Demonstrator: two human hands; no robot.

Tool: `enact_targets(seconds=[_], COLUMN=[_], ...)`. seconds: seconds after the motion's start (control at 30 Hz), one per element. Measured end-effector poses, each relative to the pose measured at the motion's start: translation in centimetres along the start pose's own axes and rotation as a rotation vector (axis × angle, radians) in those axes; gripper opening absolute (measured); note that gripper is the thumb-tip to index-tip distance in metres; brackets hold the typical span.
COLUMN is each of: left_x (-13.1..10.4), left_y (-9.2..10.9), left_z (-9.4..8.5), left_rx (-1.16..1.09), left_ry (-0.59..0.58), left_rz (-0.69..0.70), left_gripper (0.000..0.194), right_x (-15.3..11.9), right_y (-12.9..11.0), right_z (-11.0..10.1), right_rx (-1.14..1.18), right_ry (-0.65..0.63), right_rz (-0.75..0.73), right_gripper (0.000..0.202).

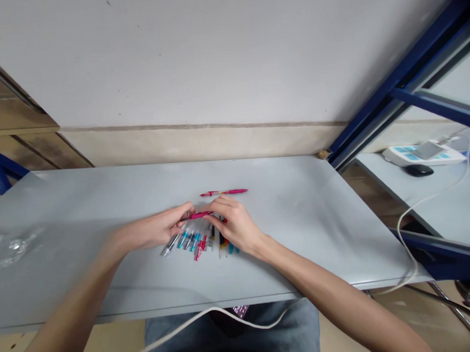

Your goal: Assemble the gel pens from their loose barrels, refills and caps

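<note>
Between my two hands is a red pen (199, 215), held roughly level above the table. My left hand (173, 225) pinches its left end, and my right hand (232, 222) grips the right end between thumb and fingers. Under and in front of the hands lie several pens and pen parts with clear, blue and black pieces (189, 240). A red pen part (200, 248) lies among them. More small parts are partly hidden beneath my right hand. Behind the hands, a second red pen (224, 192) rests alone on the table.
The grey table (301, 209) meets a pale wall at the back. Clear plastic (18, 247) lies at the left. A white cable (401, 223) runs along the right edge and across my lap. On a neighbouring table are a black mouse (418, 170) and a white device (426, 153).
</note>
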State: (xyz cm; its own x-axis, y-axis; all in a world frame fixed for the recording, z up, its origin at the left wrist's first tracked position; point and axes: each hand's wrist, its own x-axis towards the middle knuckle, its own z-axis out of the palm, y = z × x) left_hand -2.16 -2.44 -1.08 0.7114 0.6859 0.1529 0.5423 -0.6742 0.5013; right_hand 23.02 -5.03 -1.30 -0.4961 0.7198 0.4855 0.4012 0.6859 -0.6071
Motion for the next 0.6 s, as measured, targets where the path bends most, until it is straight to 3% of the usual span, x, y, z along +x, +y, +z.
enact_targets(seconds=[0.03, 0.07, 0.27, 0.33, 0.4, 0.5, 0.53, 0.6], left_x=[0.4, 0.7, 2.3, 3.4, 4.9, 7.1, 7.6, 8.1], left_y=[0.1, 0.2, 1.5, 2.1, 2.8, 3.5, 3.7, 3.8], left_z=[0.0, -0.1, -2.9, -3.8, -3.9, -2.2, -1.3, 0.4], left_rx=[-0.09, -0.151, -0.239, -0.197, -0.145, -0.086, -0.072, -0.002], left_ry=[-0.13, -0.171, -0.237, -0.168, -0.021, 0.212, 0.289, 0.332], left_rz=[-0.041, -0.085, -0.226, -0.218, -0.176, -0.037, 0.0, 0.089], left_gripper=[0.005, 0.004, 0.011, 0.011, 0.009, 0.008, 0.008, 0.008], right_x=[0.0, 0.1, 0.1, 0.1, 0.2, 0.1, 0.0, -0.1], right_y=[0.0, 0.1, 0.2, 0.3, 0.6, 1.4, 1.7, 2.4], right_z=[-0.1, -0.2, -0.9, -1.3, -2.0, -3.1, -3.5, -3.8], right_rx=[-0.007, -0.016, -0.024, 0.009, 0.045, 0.056, 0.048, 0.046], right_ry=[0.003, 0.009, 0.064, 0.133, 0.247, 0.358, 0.359, 0.33], right_rz=[0.006, 0.014, 0.045, 0.055, 0.099, 0.231, 0.289, 0.397], right_gripper=[0.016, 0.016, 0.018, 0.018, 0.017, 0.019, 0.027, 0.047])
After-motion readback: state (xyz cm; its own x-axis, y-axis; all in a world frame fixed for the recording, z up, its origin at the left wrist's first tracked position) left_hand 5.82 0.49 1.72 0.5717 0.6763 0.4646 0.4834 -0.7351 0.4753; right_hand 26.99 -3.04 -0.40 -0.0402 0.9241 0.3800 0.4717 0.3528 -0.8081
